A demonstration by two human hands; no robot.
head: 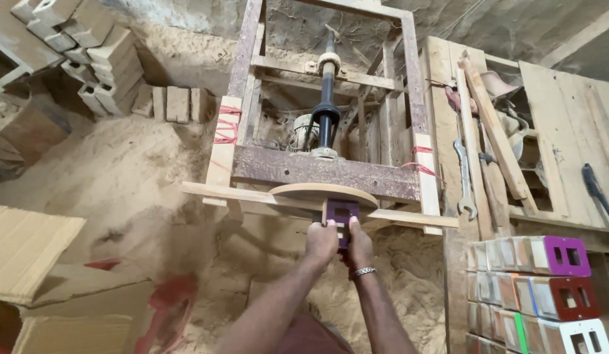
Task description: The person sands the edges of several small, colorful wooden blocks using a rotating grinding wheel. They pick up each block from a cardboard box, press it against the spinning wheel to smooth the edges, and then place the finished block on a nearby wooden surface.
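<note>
Both my hands hold one small purple block (pixel 342 214) with two square holes, pressed up against the underside of a round wooden disc (pixel 323 193) on a wooden-framed machine (pixel 327 170). My left hand (pixel 321 244) grips the block's left side. On its right side is my right hand (pixel 359 249), which wears a metal bracelet. A black vertical shaft (pixel 327 98) rises above the disc, with a motor (pixel 303 133) beside it.
Stacked painted blocks in purple, red, white and green (pixel 537 292) fill the lower right. A spanner (pixel 465 177) and wooden slats hang on the right boards. Sawdust (pixel 121 177) covers the floor. Wood blocks (pixel 95 52) pile at the top left, and cardboard (pixel 29 249) lies at the left.
</note>
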